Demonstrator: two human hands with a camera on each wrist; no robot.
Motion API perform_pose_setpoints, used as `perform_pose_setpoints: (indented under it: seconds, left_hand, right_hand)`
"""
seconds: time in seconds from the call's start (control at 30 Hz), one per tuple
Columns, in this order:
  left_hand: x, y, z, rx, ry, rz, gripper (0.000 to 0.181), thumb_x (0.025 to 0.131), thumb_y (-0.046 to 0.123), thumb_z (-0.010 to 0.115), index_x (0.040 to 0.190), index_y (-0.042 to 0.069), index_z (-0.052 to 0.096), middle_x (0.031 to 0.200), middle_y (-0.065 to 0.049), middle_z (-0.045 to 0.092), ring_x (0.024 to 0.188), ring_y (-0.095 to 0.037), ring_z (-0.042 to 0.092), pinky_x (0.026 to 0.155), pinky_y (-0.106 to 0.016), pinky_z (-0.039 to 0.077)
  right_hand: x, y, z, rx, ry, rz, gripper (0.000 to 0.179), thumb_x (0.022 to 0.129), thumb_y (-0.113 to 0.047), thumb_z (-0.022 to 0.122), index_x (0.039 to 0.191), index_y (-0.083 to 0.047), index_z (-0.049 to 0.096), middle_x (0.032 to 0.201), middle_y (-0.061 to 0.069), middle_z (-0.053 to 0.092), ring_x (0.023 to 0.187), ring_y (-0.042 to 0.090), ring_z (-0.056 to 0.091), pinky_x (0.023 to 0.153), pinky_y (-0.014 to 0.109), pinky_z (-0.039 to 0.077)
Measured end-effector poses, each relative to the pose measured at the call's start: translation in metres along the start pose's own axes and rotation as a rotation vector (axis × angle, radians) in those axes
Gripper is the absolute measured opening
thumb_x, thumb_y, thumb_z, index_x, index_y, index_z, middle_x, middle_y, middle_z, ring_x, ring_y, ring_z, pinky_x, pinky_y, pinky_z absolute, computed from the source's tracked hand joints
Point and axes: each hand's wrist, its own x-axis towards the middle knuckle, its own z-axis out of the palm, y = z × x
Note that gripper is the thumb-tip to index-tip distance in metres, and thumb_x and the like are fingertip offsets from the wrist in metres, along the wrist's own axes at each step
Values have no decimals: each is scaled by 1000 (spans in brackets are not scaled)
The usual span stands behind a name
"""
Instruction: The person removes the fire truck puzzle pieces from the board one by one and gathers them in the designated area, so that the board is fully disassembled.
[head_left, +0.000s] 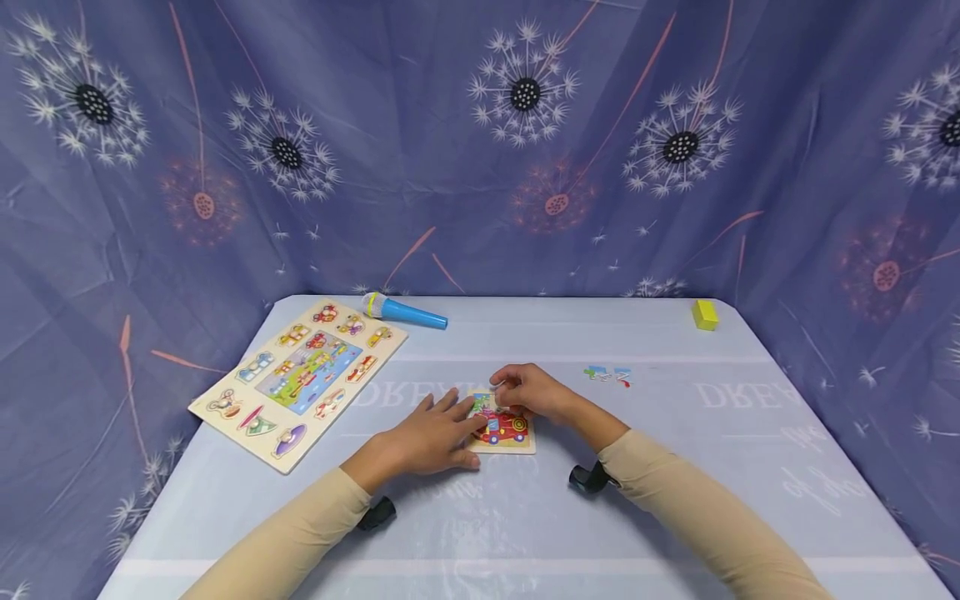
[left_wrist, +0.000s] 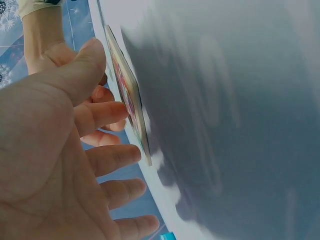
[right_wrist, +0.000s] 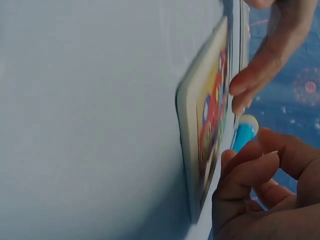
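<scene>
A small wooden jigsaw puzzle with a red car picture lies flat on the table. My left hand is at its left side, fingers extended, with the index finger reaching over the picture; in the left wrist view this hand's fingers are spread beside the board. Over the puzzle's upper right part is my right hand, its fingers bent and their tips low near the board. The right wrist view shows those curled fingers close to the board; whether they pinch a piece is hidden.
Several loose puzzle pieces lie right of the right hand. A large wooden picture board is at the left, with a blue toy microphone behind it. A yellow block stands at the back right. A patterned curtain surrounds the table.
</scene>
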Motion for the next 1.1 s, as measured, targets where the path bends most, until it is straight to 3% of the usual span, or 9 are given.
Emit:
perform_pose_setpoints:
  seconds: [0.3, 0.63, 0.83, 1.1]
  left_hand:
    - [-5, -2, 2, 13, 17, 3, 68, 97, 60, 57, 152, 21, 50, 162, -16, 36, 152, -43, 24, 114, -69, 25]
    - [-6, -3, 2, 10, -1, -6, 67, 97, 60, 57, 153, 23, 50, 163, -16, 35, 152, -43, 25, 113, -71, 25]
    - [-7, -1, 1, 3, -10, -24, 68, 97, 61, 57, 153, 24, 50, 164, -14, 35, 152, -43, 24, 113, -72, 24]
    - [-6, -1, 1, 7, -6, -25, 66, 97, 60, 58, 152, 24, 51, 163, -13, 35, 152, -43, 25, 113, -72, 24]
  right_hand:
    - [0, -5, 19, 29, 50, 38, 46, 93, -1, 62, 138, 5, 55, 95, 8, 66, 68, 16, 58, 53, 25, 45]
    - [-5, -13, 25, 64, 59, 93, 37, 95, -3, 64, 131, 7, 61, 83, 9, 61, 57, 13, 54, 47, 21, 43]
    - [0, -8, 29, 61, 78, 85, 33, 92, -2, 66, 124, 5, 64, 72, 6, 58, 52, 13, 47, 45, 22, 40]
    - [0, -10, 32, 45, 89, 62, 39, 88, 1, 69, 126, 6, 63, 74, 3, 58, 51, 13, 43, 46, 22, 36]
